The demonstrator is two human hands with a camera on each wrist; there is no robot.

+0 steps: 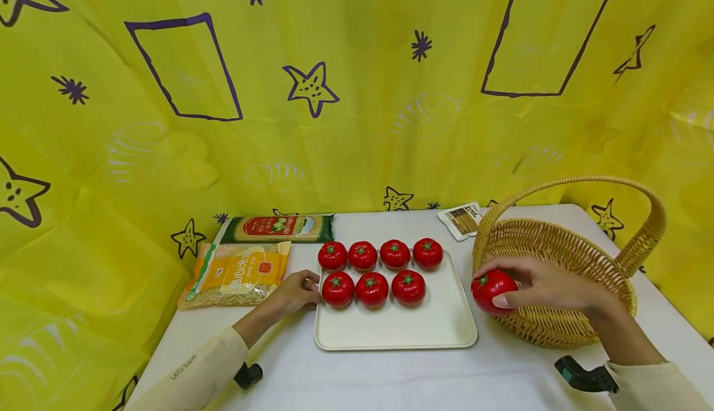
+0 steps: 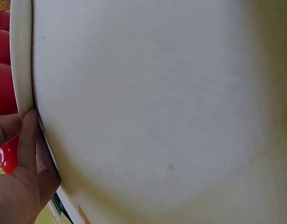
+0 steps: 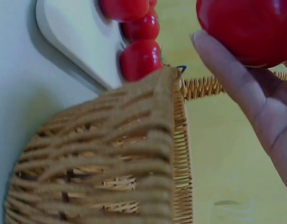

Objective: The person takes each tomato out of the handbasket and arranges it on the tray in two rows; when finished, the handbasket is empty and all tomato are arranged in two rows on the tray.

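Between the thumb and fingers of my right hand (image 1: 543, 284) is a red tomato (image 1: 493, 292), held at the left rim of a wicker basket (image 1: 558, 330). In the right wrist view that tomato (image 3: 251, 28) shows above the basket's woven side (image 3: 101, 158). My left hand (image 1: 294, 292) pinches the left rim of a cream tray (image 1: 396, 333); the left wrist view shows its fingers (image 2: 27, 144) at that rim. Several more tomatoes stand in two rows on the tray, such as a front one (image 1: 409, 288) and a back one (image 1: 427, 253).
Left of the tray lies an orange bag (image 1: 240, 274) of dry food, with a green packet (image 1: 279, 228) behind it. A small flat white packet (image 1: 462, 220) lies near the basket. The basket's tall handle (image 1: 580, 180) arches above it. A yellow patterned cloth (image 1: 357, 150) hangs behind the table.
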